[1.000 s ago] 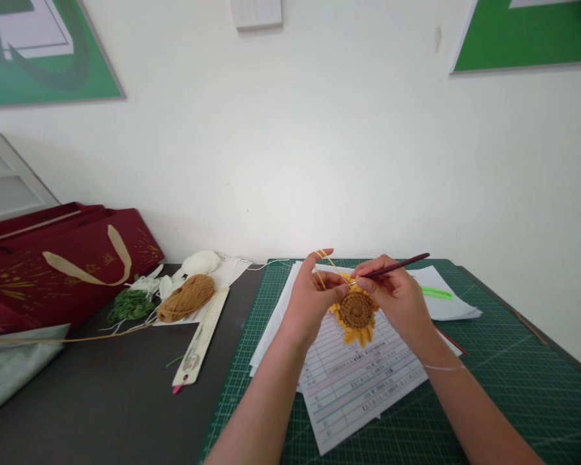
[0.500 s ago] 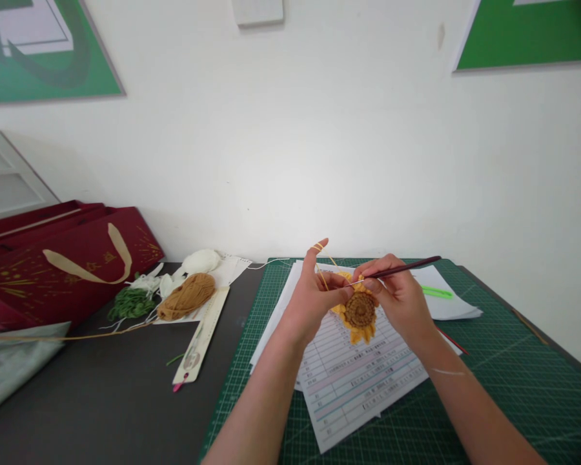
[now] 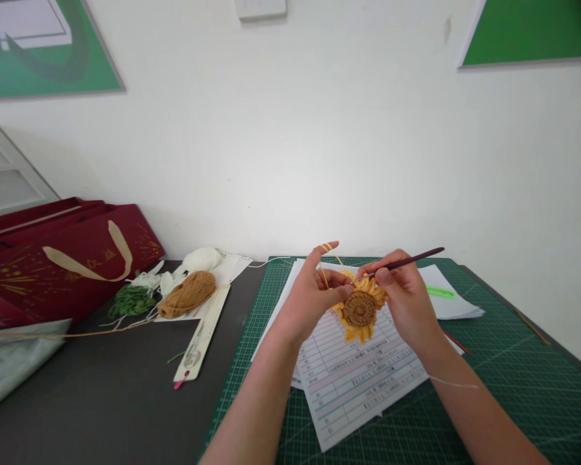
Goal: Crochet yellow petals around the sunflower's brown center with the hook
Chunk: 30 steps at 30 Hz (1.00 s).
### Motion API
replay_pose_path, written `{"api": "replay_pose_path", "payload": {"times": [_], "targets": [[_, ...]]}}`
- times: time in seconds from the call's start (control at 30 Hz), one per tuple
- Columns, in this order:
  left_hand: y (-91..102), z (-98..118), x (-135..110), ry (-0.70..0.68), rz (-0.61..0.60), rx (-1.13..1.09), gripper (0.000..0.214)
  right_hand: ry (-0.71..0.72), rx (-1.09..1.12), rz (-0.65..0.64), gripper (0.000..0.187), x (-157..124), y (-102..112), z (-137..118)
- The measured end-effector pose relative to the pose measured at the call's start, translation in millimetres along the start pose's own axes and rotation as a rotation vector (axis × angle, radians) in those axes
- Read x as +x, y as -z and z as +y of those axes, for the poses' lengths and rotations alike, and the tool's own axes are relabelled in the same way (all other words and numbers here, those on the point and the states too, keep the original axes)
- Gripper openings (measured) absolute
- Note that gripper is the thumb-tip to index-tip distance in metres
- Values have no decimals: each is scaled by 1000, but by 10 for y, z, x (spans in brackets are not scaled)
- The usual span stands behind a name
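A crocheted sunflower (image 3: 359,310) with a brown centre and yellow petals hangs between my hands, above the printed sheets. My left hand (image 3: 314,290) pinches its upper left edge between thumb and fingers. Yellow yarn (image 3: 323,274) loops over the raised left index finger and runs down to the flower. Held like a pen, a crochet hook (image 3: 411,259) with a dark handle is in my right hand (image 3: 403,287). Its thin metal tip reaches the petals beside my left thumb; the exact stitch is too small to make out.
Printed sheets (image 3: 348,400) lie on a green cutting mat (image 3: 513,381). Behind my right hand is a bright green item (image 3: 439,292) on paper. To the left are brown yarn (image 3: 188,295), green yarn (image 3: 132,301), a ruler (image 3: 201,336) and a red gift bag (image 3: 77,265).
The right hand has shifted slightly right and its hook is drawn back and tilted more steeply. More of the flower's right petals show. My left index finger leans further right.
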<state>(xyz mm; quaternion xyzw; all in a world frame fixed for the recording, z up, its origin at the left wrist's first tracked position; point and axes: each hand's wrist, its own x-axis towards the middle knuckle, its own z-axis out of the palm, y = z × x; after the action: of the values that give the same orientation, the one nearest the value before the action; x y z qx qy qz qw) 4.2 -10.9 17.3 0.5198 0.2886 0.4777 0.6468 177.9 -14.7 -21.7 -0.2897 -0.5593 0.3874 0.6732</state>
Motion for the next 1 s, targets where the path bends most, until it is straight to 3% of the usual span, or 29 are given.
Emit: {"api": "replay_pose_path", "payload": {"times": [0.33, 1.0], "targets": [[-60, -9, -6, -58, 6, 69, 63, -23, 31, -59, 18, 28, 85, -90], [-108, -52, -2, -95, 16, 149, 61, 263, -321, -334, 3, 48, 226, -253]]}}
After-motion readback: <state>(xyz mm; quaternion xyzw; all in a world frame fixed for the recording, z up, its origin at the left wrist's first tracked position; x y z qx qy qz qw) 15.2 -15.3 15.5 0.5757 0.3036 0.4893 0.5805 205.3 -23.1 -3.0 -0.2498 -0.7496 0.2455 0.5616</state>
